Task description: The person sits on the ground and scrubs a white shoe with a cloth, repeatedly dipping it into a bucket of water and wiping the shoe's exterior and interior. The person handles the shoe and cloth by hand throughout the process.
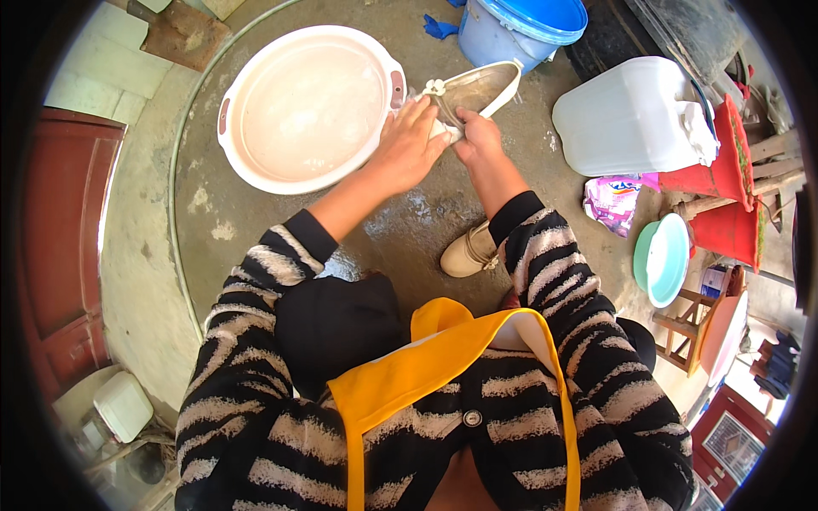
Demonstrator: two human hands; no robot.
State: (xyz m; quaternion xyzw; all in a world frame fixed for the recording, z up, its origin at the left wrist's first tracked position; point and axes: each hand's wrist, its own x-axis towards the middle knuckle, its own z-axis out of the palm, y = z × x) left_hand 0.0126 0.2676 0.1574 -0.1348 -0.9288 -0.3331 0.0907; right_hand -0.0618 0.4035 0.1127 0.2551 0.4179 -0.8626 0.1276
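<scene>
A pale shoe with a flower ornament point(505, 89) is held over the wet floor, just right of a white basin of water point(307, 108). My right hand point(478, 135) grips the shoe, its thumb at the opening. My left hand point(409, 144) lies flat across the toe end, fingers extended; its palm side and anything beneath it are hidden. Below my right forearm, a second beige shoe point(463, 254) rests on the floor, partly covered by my sleeve.
A blue bucket point(505, 38) stands beyond the held shoe. To the right are a white plastic jerrycan point(617, 118), a pink-purple detergent bag point(611, 204), red containers point(725, 233) and a mint-green basin point(645, 259). A hose point(174, 191) curves along the left.
</scene>
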